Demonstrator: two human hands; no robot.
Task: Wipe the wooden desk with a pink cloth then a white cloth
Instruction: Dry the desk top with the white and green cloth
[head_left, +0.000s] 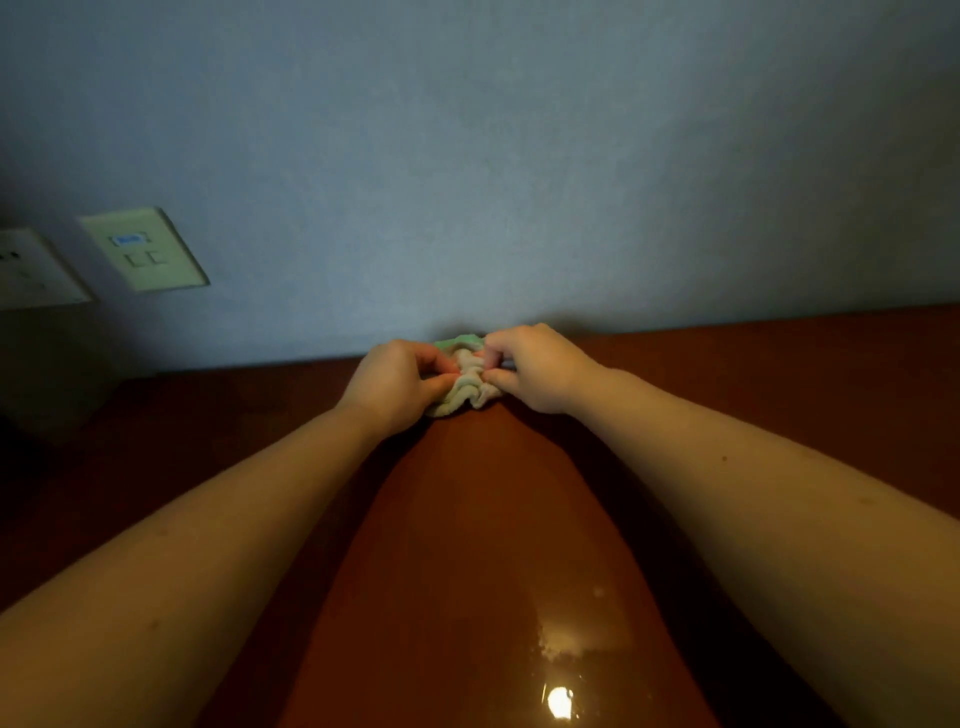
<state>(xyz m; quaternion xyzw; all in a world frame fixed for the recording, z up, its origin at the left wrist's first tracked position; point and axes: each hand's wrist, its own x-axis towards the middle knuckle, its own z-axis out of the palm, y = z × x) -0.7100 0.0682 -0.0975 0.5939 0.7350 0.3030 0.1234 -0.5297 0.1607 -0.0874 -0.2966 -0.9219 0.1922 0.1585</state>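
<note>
Glossy reddish-brown wooden desk (483, 519) runs up to a blue-grey wall (519, 156), and at that far edge, close against the wall, lies a bunched pale cloth (467, 392) with a green border (457, 342). Both the left hand (395, 384) and the right hand (540, 369) pinch its folds from either side, fingers curled into the fabric. In this dim light it reads whitish; whether it is the white one I cannot say. To do the step well, I judge, gather it into a flat pad, press down, and sweep overlapping strokes toward the near edge. Two pale wall plates (145, 249) sit at the left, well apart; only the wall crowds the hands, and a lamp glare (558, 699) marks the near surface
</note>
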